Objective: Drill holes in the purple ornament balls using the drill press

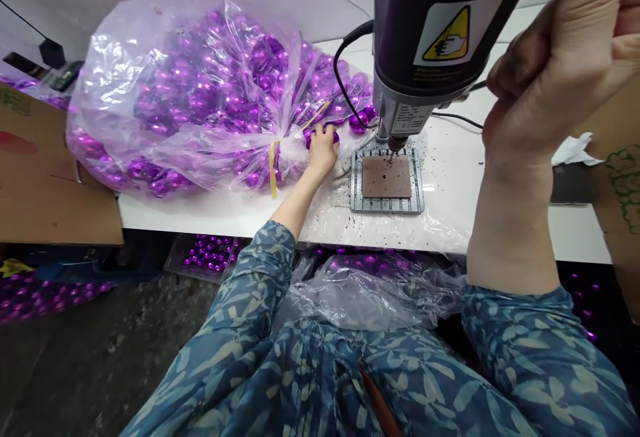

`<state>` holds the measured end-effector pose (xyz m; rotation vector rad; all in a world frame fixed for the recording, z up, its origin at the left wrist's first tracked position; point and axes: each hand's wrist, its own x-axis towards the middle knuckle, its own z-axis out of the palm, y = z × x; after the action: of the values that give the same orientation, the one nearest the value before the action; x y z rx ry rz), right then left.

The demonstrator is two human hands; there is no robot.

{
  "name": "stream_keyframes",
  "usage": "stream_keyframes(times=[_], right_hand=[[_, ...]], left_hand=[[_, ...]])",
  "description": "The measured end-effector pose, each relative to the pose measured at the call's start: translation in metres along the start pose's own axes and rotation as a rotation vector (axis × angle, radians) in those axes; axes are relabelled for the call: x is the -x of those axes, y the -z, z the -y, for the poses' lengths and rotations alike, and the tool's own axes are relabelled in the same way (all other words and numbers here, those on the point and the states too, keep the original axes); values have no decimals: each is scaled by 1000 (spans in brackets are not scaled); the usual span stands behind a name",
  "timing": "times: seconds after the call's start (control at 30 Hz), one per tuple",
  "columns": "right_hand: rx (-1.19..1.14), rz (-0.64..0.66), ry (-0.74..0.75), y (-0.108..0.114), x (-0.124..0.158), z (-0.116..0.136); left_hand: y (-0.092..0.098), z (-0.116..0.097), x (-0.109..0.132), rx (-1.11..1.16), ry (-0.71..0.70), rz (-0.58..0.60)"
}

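Observation:
A bench drill press stands on the white table, its bit over a brown pad on a metal base plate. My right hand is raised beside the machine head with its fingers curled closed; what they grip is hidden. My left hand reaches into the mouth of a big clear plastic bag full of shiny purple balls, and its fingers close around a purple ball at the bag's opening. A yellow tie hangs from the bag's neck.
A second clear bag with purple balls lies in my lap below the table edge. Cardboard boxes stand at the left and right. More purple balls lie in a tray under the table. Dark chips dot the table around the plate.

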<state>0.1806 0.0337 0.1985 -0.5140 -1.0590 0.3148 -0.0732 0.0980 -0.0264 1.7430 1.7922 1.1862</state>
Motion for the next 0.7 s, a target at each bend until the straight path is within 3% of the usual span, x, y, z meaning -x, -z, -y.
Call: stream_keyframes(times=[0.1,0.2,0.33,0.5,0.7], right_hand=[[-43,-9,-6,-3,1,2],[-97,-72,10,-7,1,3],[-129,-72,-12,-10,3,7],[-147,-57,-59,-6,4,17],[-112,35,-111,-1,0,25]], left_hand=[[9,-3,11,167,-42,62],[14,-14,33,415,-29,224],[7,-32,67,571,11,374],[-10,-49,91,595,-18,410],[-22,-59,96,508,-47,367]])
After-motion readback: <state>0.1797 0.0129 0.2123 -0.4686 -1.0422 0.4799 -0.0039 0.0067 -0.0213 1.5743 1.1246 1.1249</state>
